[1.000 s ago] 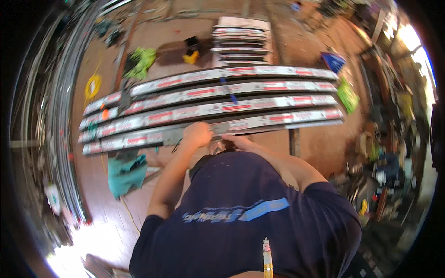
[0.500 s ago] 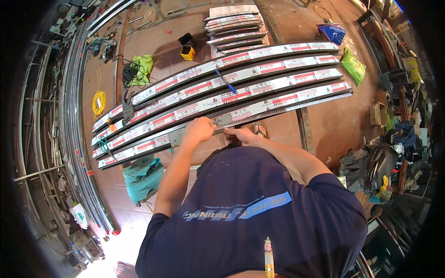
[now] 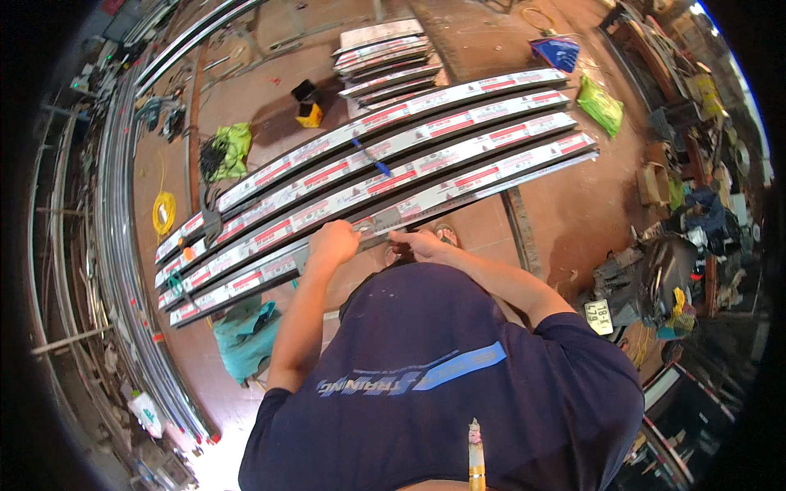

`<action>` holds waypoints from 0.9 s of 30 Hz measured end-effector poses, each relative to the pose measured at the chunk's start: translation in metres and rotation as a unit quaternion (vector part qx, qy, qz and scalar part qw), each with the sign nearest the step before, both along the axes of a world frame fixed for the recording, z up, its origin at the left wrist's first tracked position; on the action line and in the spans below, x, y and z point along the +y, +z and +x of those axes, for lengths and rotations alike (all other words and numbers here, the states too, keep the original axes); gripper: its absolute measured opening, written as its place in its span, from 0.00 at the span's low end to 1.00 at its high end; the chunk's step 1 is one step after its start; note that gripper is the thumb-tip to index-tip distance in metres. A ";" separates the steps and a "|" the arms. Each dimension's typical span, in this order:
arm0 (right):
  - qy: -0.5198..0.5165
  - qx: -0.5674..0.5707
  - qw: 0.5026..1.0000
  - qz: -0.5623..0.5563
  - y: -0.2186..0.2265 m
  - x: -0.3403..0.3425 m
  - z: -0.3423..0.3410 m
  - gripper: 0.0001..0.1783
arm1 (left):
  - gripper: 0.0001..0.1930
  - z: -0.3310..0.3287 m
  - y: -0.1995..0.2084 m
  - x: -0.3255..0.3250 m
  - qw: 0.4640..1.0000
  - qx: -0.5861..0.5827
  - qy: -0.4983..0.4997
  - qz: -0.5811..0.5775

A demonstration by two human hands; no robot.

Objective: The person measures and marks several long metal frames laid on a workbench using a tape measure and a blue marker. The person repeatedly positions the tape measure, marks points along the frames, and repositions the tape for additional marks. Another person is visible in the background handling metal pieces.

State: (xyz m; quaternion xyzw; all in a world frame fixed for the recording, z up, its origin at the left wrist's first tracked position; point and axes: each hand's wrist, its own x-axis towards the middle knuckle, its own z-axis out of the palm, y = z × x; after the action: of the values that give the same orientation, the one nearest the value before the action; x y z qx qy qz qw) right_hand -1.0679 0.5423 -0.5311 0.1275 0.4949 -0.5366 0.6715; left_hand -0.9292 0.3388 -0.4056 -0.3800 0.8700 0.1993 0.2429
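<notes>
Several long metal profiles (image 3: 458, 153), with white and red printed film on top, lie side by side in front of me. Along the near edge of the closest one runs a long steel ruler (image 3: 483, 190), a thin grey strip with dark marks. My left hand (image 3: 336, 242) is closed at this edge, knuckles up, near the strip's left part. My right hand (image 3: 417, 243) pinches the ruler from the near side, a short way to the right. Fingertips of both hands are partly hidden. A blue pen (image 3: 372, 157) lies across the profiles.
Beyond the profiles stand a stack of shorter film-covered pieces (image 3: 381, 51) and a yellow-black box (image 3: 309, 114). Left are a black clamp-like tool (image 3: 212, 219), yellow cord (image 3: 164, 213) and teal cloth (image 3: 244, 337). A green bag (image 3: 601, 106) lies right. A cigarette (image 3: 476, 450) juts up below.
The whole view has shifted slightly, so the profiles appear farther left. Both hands keep their places at the near profile's edge, with little visible movement.
</notes>
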 end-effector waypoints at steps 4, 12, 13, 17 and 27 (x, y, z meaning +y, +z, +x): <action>0.005 0.009 1.000 0.020 -0.002 -0.001 0.001 0.17 | 0.22 -0.005 0.004 0.000 0.999 -0.019 -0.037 0.010; 0.041 0.016 0.999 -0.007 0.001 0.000 -0.009 0.19 | 0.18 -0.005 0.008 -0.001 1.000 -0.022 0.003 0.021; 0.027 0.017 0.999 -0.019 -0.001 0.000 -0.007 0.20 | 0.19 -0.004 0.007 -0.002 1.000 -0.018 -0.001 0.025; 0.014 -0.016 1.000 0.016 -0.007 -0.001 -0.008 0.19 | 0.22 -0.003 0.002 -0.005 0.999 -0.016 -0.042 0.028; 0.017 -0.062 0.998 0.001 0.019 -0.007 -0.010 0.12 | 0.20 -0.001 0.014 -0.002 0.998 -0.044 0.008 0.036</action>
State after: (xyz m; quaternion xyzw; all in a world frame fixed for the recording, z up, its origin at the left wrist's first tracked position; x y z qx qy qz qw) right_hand -1.0780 0.5352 -0.5124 0.1524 0.4548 -0.5162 0.7095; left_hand -0.9307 0.3369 -0.3917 -0.3866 0.8475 0.2152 0.2932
